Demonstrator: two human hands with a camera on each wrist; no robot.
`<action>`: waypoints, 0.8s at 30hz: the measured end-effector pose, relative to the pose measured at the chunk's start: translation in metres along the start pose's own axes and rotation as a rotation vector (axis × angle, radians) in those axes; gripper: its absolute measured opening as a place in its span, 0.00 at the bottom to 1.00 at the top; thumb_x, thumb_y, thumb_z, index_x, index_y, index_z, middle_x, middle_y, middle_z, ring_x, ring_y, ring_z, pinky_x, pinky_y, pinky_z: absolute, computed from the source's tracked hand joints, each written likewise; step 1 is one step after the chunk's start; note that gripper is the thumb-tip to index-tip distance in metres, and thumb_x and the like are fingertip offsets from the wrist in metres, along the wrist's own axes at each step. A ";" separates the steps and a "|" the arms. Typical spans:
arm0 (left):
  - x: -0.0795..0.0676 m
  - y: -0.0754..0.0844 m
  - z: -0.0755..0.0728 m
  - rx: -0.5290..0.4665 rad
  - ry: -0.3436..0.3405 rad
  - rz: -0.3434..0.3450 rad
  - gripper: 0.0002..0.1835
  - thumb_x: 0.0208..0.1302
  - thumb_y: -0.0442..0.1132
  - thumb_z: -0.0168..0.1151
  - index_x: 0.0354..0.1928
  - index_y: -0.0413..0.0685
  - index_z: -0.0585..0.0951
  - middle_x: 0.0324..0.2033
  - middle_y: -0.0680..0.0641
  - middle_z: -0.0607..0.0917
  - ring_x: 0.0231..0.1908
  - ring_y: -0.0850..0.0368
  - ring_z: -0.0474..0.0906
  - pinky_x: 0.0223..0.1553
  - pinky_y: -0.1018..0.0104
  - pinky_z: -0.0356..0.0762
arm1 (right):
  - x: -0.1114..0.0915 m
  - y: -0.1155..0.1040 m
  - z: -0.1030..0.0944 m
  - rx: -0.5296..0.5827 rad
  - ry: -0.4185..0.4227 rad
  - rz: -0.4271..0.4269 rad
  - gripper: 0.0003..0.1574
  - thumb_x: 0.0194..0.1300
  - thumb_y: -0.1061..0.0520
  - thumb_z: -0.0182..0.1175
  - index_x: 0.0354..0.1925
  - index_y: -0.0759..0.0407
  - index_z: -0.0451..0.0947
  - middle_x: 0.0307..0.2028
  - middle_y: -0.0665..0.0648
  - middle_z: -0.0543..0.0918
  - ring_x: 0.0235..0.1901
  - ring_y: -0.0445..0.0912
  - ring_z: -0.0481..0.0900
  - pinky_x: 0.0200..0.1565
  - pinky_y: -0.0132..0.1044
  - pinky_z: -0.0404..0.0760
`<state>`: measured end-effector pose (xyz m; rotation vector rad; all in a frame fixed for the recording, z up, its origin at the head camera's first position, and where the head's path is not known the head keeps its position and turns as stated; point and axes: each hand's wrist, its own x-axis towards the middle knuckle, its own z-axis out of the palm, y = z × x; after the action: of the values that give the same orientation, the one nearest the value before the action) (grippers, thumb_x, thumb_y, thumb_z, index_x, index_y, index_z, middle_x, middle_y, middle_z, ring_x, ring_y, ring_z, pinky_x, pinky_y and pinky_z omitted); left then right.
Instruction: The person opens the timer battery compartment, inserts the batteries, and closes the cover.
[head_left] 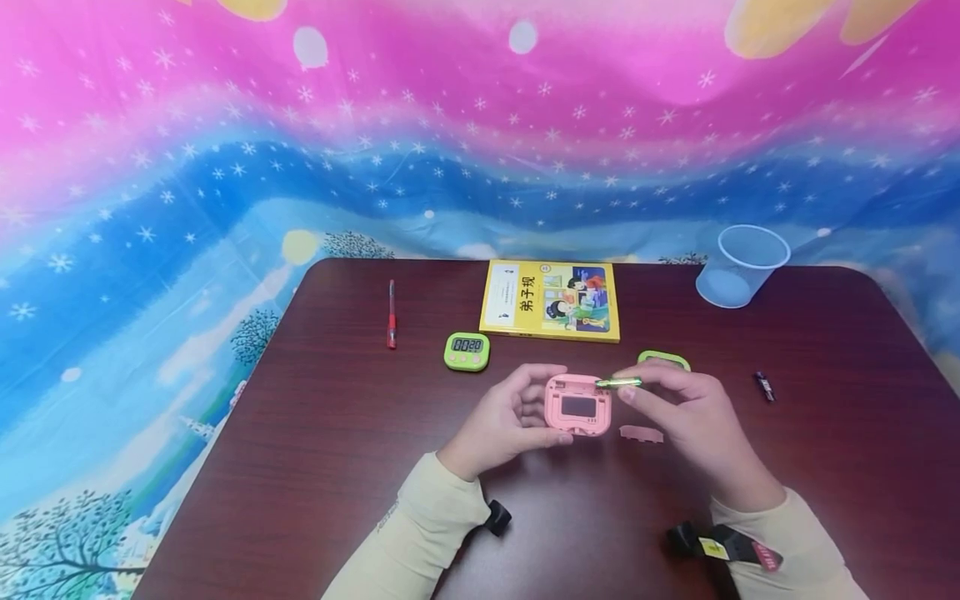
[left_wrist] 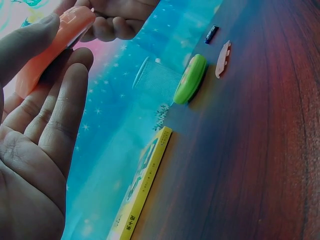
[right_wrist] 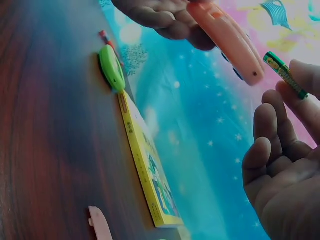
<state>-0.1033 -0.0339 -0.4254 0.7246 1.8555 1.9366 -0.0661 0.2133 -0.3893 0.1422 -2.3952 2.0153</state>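
My left hand grips a pink digital timer by its left side, its back turned up and the battery slot uncovered. Between thumb and forefinger, my right hand pinches a green battery at the timer's upper right corner. In the right wrist view a small gap shows between the battery and the timer. The pink battery cover lies on the table below the right fingers. A green timer stands behind the right hand, partly hidden by it.
Another green timer sits left of the hands, with a red pen farther left. A yellow book lies at the back of the table. To the right are a clear blue bin and a dark battery.
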 end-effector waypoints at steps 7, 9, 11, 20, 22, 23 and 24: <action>0.000 0.000 -0.001 -0.004 -0.004 0.005 0.40 0.54 0.25 0.75 0.68 0.46 0.69 0.51 0.42 0.86 0.44 0.57 0.85 0.48 0.58 0.86 | 0.001 0.003 0.009 -0.199 -0.027 -0.107 0.18 0.68 0.59 0.66 0.56 0.59 0.84 0.44 0.53 0.79 0.41 0.43 0.80 0.30 0.45 0.88; 0.000 0.000 -0.001 -0.010 -0.004 0.005 0.40 0.54 0.24 0.74 0.68 0.44 0.68 0.51 0.42 0.86 0.44 0.57 0.84 0.48 0.58 0.86 | 0.001 0.004 0.011 -0.270 -0.017 -0.173 0.19 0.68 0.60 0.66 0.57 0.56 0.84 0.44 0.52 0.79 0.39 0.42 0.80 0.29 0.40 0.88; 0.001 0.000 -0.001 -0.016 -0.005 0.003 0.40 0.54 0.24 0.74 0.68 0.43 0.68 0.51 0.41 0.86 0.44 0.57 0.84 0.48 0.58 0.86 | 0.001 0.004 0.013 -0.328 -0.008 -0.224 0.21 0.68 0.61 0.65 0.58 0.53 0.83 0.46 0.51 0.80 0.40 0.41 0.78 0.28 0.37 0.88; 0.001 -0.001 0.000 -0.011 0.001 -0.005 0.41 0.54 0.25 0.74 0.69 0.39 0.66 0.51 0.42 0.86 0.43 0.58 0.85 0.47 0.60 0.86 | -0.002 0.006 0.013 -0.389 -0.002 -0.217 0.21 0.72 0.58 0.61 0.62 0.49 0.81 0.51 0.51 0.81 0.46 0.39 0.76 0.30 0.36 0.88; 0.001 -0.001 0.001 -0.013 -0.002 -0.004 0.40 0.54 0.25 0.74 0.69 0.40 0.66 0.51 0.41 0.86 0.43 0.57 0.85 0.47 0.59 0.86 | -0.002 0.008 0.014 -0.393 0.015 -0.228 0.20 0.71 0.58 0.63 0.60 0.50 0.82 0.50 0.50 0.81 0.45 0.38 0.76 0.30 0.35 0.87; 0.001 -0.001 0.001 -0.013 -0.003 -0.004 0.40 0.54 0.25 0.74 0.69 0.40 0.67 0.51 0.41 0.86 0.43 0.57 0.85 0.48 0.59 0.86 | -0.002 0.008 0.014 -0.395 0.025 -0.231 0.19 0.70 0.59 0.64 0.59 0.51 0.83 0.49 0.50 0.81 0.45 0.37 0.76 0.29 0.35 0.87; 0.001 -0.001 0.001 -0.011 -0.002 -0.005 0.40 0.54 0.25 0.74 0.69 0.41 0.67 0.51 0.42 0.86 0.43 0.57 0.85 0.47 0.59 0.86 | -0.002 0.009 0.014 -0.397 0.035 -0.234 0.18 0.70 0.59 0.64 0.57 0.52 0.84 0.49 0.50 0.81 0.45 0.37 0.76 0.29 0.35 0.87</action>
<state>-0.1035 -0.0329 -0.4267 0.7172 1.8417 1.9407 -0.0639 0.2013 -0.4007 0.3577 -2.5567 1.4059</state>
